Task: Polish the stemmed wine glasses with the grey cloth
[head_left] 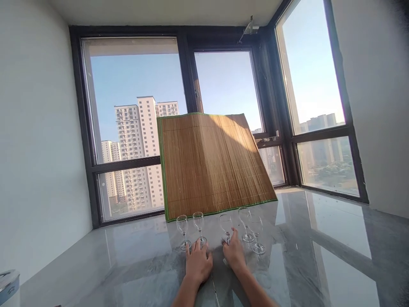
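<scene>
Several small clear stemmed glasses stand upright on the glossy grey surface. At the left are one stemmed glass (182, 225) and another stemmed glass (198, 220) beside it. My left hand (198, 264) lies just in front of these two, its fingers apart and the fingertips by their feet. The middle stemmed glass (225, 221) is held low by my right hand (234, 253), whose thumb and fingers close around its foot and partly hide it. To the right of that hand stand a stemmed glass (244, 216) and a nearer stemmed glass (256, 226).
Behind the glasses a bamboo mat (211, 166) with green edging leans against the dark window frame (187, 68). At the lower left edge a white container (9, 288) is partly in view. The grey surface (134, 260) reflects light from the windows.
</scene>
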Available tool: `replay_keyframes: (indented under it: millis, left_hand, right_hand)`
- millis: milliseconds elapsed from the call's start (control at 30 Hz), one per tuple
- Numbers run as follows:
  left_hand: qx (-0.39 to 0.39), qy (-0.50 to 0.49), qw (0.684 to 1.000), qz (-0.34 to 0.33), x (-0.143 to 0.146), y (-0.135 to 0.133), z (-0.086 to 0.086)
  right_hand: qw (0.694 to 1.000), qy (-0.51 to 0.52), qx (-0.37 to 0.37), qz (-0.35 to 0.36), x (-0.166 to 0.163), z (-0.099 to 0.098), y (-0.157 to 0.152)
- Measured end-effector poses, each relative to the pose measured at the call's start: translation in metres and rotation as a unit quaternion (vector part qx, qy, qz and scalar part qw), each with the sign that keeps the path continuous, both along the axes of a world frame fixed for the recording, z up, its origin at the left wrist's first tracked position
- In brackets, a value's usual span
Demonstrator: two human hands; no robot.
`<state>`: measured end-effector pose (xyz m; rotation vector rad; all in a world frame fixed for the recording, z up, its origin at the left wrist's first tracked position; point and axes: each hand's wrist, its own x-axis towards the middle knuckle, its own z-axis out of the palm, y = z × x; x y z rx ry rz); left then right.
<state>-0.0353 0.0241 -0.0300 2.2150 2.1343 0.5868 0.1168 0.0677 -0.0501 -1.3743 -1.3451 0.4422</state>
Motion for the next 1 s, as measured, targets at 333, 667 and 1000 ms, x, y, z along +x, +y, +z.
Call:
replay_keyframes:
  millis: [333, 667, 1000]
  left_hand:
    - [-0.002, 0.018, 0.999, 0.027, 0.002, -0.004, 0.007]
    - [-0.038, 0.017, 0.999, 0.034, 0.003, -0.008, 0.014]
    - [0.078, -0.007, 0.992, 0.096, 0.011, -0.021, 0.024]
  right_hand:
    - [0.982, -0.188, -0.015, -0.030, 0.006, 0.019, -0.059]
    - [0.919, -0.388, -0.061, 0.015, 0.013, 0.040, -0.066]
    - [0.915, -0.396, -0.079, -0.013, 0.019, 0.036, -0.046]
